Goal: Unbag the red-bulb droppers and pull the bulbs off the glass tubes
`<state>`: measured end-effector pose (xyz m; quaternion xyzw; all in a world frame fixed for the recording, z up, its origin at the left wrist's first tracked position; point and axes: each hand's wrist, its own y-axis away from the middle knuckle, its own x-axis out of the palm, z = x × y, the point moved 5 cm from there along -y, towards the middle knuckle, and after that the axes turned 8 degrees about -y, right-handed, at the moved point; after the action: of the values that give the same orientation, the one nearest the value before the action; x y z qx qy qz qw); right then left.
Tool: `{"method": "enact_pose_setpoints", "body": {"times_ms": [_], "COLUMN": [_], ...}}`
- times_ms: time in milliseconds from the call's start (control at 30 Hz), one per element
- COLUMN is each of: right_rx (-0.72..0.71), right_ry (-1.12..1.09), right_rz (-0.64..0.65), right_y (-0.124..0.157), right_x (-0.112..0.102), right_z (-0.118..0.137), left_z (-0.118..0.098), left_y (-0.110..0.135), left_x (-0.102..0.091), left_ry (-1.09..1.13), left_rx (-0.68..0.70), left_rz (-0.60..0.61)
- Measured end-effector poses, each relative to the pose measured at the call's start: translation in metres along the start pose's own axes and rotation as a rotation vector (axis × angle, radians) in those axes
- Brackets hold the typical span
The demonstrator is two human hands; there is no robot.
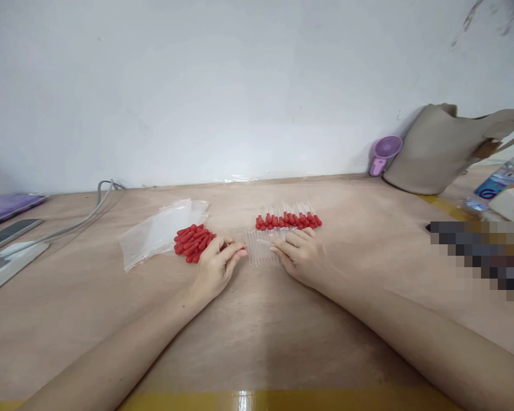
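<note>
My left hand (218, 260) is closed in a pinch beside a pile of red rubber bulbs (192, 241). A bit of red shows at its fingertips, apparently one of these bulbs, mostly hidden by the fingers. My right hand (302, 254) pinches a thin clear dropper tube (264, 242) that points left toward the other hand. Below it, a row of bare clear tubes (257, 258) lies side by side on the table, partly covered by the right hand. Just behind them is a row of droppers (289, 220), their red bulbs toward me and clear tubes pointing to the wall.
Clear zip bags (154, 231) lie left of the bulbs. Farther left are a grey cable (81, 217), a phone (11, 234) and a white power strip (15, 262). A purple hand fan (385, 151) and a beige bag (432, 151) stand at the back right.
</note>
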<state>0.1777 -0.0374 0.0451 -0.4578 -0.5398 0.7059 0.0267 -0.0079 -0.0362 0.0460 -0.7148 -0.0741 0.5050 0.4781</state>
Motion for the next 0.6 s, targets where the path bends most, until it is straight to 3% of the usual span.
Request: {"method": "enact_pose_setpoints", "body": {"times_ms": [100, 200, 333, 467, 600], "right_rx": [0.091, 0.126, 0.139, 0.112, 0.125], "right_ry": [0.0, -0.037, -0.042, 0.025, 0.022], "right_rz": [0.061, 0.123, 0.129, 0.149, 0.217], "right_y": [-0.006, -0.009, -0.01, -0.01, -0.012], "right_x": [0.009, 0.019, 0.027, 0.032, 0.035], "right_z": [-0.001, -0.003, -0.007, -0.008, -0.006], "left_z": [0.017, 0.051, 0.095, 0.113, 0.126], "left_y": [-0.017, -0.035, -0.042, -0.038, -0.028], "left_x": [-0.014, -0.038, -0.06, -0.065, -0.053], "left_ry": [-0.037, -0.11, -0.117, -0.079, -0.086], "left_rx": [-0.129, -0.33, -0.594, -0.677, -0.714], "left_rz": [0.028, 0.06, 0.244, 0.3, 0.353]}}
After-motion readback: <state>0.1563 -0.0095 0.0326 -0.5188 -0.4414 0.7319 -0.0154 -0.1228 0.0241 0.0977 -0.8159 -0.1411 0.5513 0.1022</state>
